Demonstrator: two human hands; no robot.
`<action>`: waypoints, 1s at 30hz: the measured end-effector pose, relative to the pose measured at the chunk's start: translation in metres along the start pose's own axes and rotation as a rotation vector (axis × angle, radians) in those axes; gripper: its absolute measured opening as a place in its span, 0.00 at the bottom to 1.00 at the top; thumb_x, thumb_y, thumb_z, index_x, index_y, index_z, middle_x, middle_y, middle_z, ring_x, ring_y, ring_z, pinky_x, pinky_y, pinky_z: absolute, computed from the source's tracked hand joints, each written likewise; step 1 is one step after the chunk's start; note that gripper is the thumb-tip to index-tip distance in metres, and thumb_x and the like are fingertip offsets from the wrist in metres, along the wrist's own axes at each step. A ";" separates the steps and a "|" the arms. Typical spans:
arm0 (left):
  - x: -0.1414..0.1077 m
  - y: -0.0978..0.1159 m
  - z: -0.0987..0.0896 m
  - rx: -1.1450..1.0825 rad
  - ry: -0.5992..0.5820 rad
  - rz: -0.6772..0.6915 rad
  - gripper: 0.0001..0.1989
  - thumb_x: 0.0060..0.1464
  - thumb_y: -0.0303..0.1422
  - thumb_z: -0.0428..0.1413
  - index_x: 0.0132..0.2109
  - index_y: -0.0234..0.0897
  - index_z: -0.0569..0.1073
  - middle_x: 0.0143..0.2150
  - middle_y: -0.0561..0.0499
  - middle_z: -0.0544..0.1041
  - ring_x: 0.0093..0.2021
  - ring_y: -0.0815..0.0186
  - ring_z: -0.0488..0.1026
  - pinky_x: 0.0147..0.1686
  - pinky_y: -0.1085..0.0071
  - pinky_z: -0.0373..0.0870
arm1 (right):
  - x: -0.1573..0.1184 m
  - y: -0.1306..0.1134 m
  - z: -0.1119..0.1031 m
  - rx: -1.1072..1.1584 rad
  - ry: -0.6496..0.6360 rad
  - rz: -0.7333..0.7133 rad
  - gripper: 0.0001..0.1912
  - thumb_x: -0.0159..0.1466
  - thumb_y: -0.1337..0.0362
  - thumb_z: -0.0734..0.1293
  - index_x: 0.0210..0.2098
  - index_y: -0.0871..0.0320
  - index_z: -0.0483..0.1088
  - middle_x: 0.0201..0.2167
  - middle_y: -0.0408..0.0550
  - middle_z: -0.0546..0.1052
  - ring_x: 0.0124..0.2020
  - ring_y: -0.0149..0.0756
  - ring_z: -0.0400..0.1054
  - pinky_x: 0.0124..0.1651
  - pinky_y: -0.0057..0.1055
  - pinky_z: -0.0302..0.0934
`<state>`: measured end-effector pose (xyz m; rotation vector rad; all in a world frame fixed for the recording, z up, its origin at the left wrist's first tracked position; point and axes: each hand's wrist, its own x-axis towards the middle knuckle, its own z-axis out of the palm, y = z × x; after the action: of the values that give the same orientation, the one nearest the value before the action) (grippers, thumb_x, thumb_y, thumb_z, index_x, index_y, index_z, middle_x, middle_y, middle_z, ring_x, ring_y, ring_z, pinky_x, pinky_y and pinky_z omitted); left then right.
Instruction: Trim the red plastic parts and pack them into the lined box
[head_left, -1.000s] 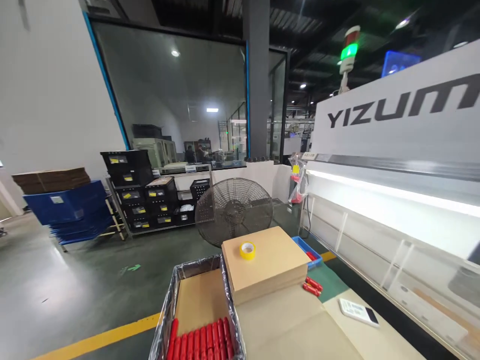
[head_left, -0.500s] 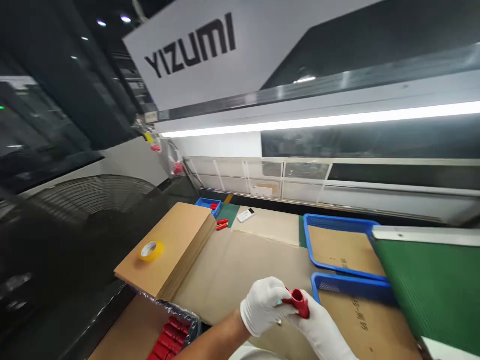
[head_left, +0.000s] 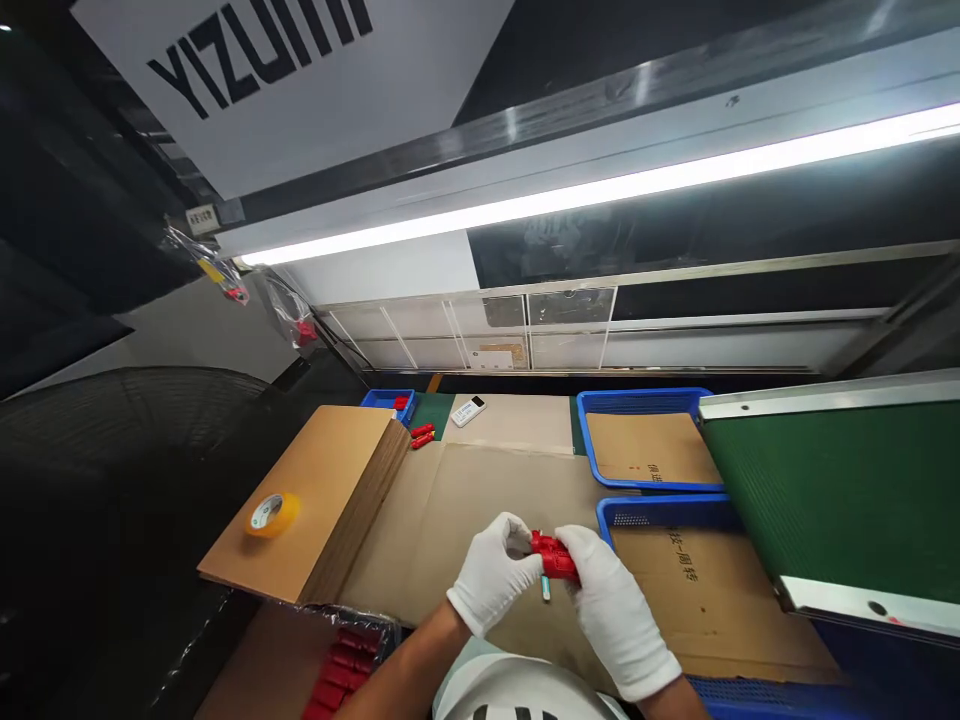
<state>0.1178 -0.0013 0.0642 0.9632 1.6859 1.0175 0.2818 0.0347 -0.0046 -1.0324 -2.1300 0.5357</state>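
Observation:
A red moulded plastic part (head_left: 555, 556) is held level between my two white-gloved hands, above the cardboard-covered table. My left hand (head_left: 496, 572) pinches its left end with thumb and fingers. Around the right end closes my right hand (head_left: 606, 598), the thumb lying along the top. Just below the part shows a small white and teal stick-like item (head_left: 546, 588); whether it is held or lies on the table I cannot tell. A white rounded object (head_left: 517, 685) with dark marks is at the bottom edge, close under my wrists.
At left, a cardboard stack (head_left: 330, 480) carries a yellow tape roll (head_left: 271, 514); below it several red parts (head_left: 341, 670) fill a box. Blue baskets (head_left: 600, 470) and a green conveyor (head_left: 840, 490) stand right. Red pieces (head_left: 422, 436) and a white device (head_left: 469, 411) lie behind.
The red part has turned from its open end facing me to lying sideways between both hands. My left hand has shifted its grip. The camera view has tilted and moved.

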 end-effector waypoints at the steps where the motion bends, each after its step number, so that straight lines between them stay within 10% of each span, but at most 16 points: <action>1: -0.001 -0.001 0.000 -0.020 0.021 0.002 0.11 0.38 0.29 0.59 0.30 0.37 0.64 0.25 0.56 0.72 0.28 0.71 0.67 0.30 0.75 0.64 | 0.000 0.000 0.000 -0.024 0.041 -0.067 0.25 0.58 0.74 0.60 0.54 0.58 0.69 0.47 0.56 0.78 0.46 0.44 0.74 0.49 0.43 0.72; 14: -0.013 -0.014 -0.001 -0.448 0.135 0.067 0.17 0.31 0.25 0.63 0.28 0.36 0.63 0.24 0.60 0.70 0.25 0.75 0.66 0.29 0.78 0.66 | 0.004 -0.023 -0.026 0.057 0.103 -0.109 0.29 0.60 0.69 0.67 0.60 0.53 0.63 0.55 0.56 0.70 0.53 0.45 0.69 0.52 0.42 0.71; 30: -0.015 -0.035 -0.008 -0.431 0.080 0.340 0.16 0.36 0.18 0.64 0.32 0.36 0.70 0.30 0.56 0.78 0.31 0.74 0.76 0.35 0.82 0.72 | -0.001 -0.026 -0.021 0.089 0.097 -0.057 0.34 0.63 0.63 0.66 0.66 0.58 0.52 0.51 0.59 0.73 0.49 0.44 0.73 0.51 0.40 0.72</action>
<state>0.1088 -0.0292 0.0380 0.9425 1.3060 1.5864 0.2848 0.0197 0.0256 -0.9266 -2.0260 0.5374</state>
